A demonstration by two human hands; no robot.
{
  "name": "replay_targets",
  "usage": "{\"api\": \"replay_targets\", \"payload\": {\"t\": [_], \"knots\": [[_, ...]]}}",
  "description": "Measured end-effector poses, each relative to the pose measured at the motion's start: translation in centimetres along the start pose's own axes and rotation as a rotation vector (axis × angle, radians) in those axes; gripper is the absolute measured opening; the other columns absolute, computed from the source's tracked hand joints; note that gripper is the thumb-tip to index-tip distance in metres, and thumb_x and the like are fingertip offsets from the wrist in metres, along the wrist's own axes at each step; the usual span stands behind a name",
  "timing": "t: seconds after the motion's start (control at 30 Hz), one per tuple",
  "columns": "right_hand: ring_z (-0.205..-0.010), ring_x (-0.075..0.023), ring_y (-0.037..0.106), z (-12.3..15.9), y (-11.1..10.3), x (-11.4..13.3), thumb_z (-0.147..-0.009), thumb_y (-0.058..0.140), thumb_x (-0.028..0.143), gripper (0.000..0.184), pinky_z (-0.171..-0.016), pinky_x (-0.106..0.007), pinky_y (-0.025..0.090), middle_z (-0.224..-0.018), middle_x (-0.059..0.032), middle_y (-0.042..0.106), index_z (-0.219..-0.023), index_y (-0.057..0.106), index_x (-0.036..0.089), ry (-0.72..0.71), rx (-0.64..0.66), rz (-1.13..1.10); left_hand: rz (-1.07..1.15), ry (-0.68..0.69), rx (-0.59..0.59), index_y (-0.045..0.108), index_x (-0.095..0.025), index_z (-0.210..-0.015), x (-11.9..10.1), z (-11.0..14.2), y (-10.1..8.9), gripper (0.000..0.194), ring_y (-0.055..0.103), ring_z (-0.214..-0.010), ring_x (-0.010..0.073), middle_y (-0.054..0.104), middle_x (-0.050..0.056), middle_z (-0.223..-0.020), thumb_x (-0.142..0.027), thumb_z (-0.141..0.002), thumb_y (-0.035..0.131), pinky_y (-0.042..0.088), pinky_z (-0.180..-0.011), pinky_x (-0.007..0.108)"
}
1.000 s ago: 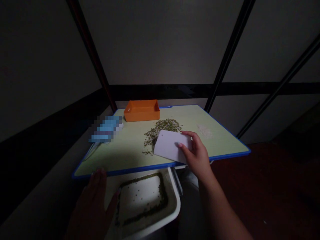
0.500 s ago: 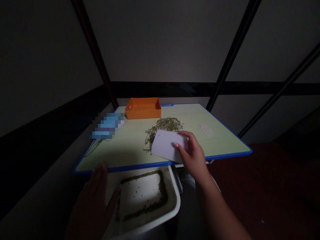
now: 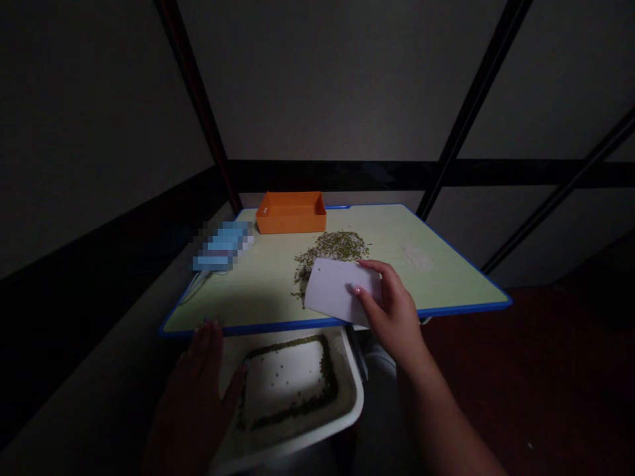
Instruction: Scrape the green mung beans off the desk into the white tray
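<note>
Below the near edge of the blue-rimmed surface (image 3: 449, 285) sits a white tub (image 3: 358, 400), mung-like beans (image 3: 330, 383) banked around its floor; an orange tray (image 3: 292, 223) stands at the back. The left hand (image 3: 194, 387) is spread by the tub; the right hand (image 3: 393, 311) has its grip pinched on a white card (image 3: 331, 288) at the scattered pile's (image 3: 343, 244) near side, probably best kept low and level.

A table (image 3: 381, 225) bears green grains (image 3: 342, 245), whitish bits (image 3: 417, 258), an orange tray (image 3: 292, 225), a blue item (image 3: 223, 244).

The blue object (image 3: 223, 246) is pixelated — its details unreadable. The white card (image 3: 330, 292) hides some of the right hand (image 3: 395, 317); the left hand (image 3: 195, 391) covers part of the white tray (image 3: 353, 406).
</note>
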State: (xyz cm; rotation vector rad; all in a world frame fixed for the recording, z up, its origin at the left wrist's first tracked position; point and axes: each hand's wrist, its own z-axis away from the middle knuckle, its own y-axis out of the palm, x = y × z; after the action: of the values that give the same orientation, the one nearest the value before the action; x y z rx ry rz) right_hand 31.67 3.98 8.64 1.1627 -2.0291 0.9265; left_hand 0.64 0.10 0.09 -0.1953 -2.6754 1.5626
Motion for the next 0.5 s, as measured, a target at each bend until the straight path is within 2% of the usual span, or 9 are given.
{"api": "replay_targets", "payload": {"t": [0.37,0.5], "knots": [[-0.113,-0.0236,0.061,0.01,0.12,-0.40,-0.088,0.059,0.025,0.030,-0.094,-0.039,0.049,-0.122,-0.0069,0.064,-0.118,0.055,0.027,0.021,0.008,-0.027,-0.001,0.028,-0.024,0.015,-0.014,-0.150,-0.15,0.15,-0.12,0.074,0.033,-0.144,0.0291,0.035,0.018,-0.155,-0.051,-0.088,0.034,0.034,-0.114,0.049],[-0.110,-0.0234,0.061,0.14,0.40,-0.34,-0.088,0.059,0.025,0.030,-0.093,-0.039,0.050,-0.121,-0.0066,0.064,-0.118,0.056,0.027,0.017,0.052,-0.050,-0.019,0.047,-0.042,0.017,-0.013,-0.149,-0.21,0.09,-0.22,0.075,0.035,-0.143,0.0295,0.037,0.019,-0.154,-0.052,-0.088,0.034,0.037,-0.112,0.048]]}}
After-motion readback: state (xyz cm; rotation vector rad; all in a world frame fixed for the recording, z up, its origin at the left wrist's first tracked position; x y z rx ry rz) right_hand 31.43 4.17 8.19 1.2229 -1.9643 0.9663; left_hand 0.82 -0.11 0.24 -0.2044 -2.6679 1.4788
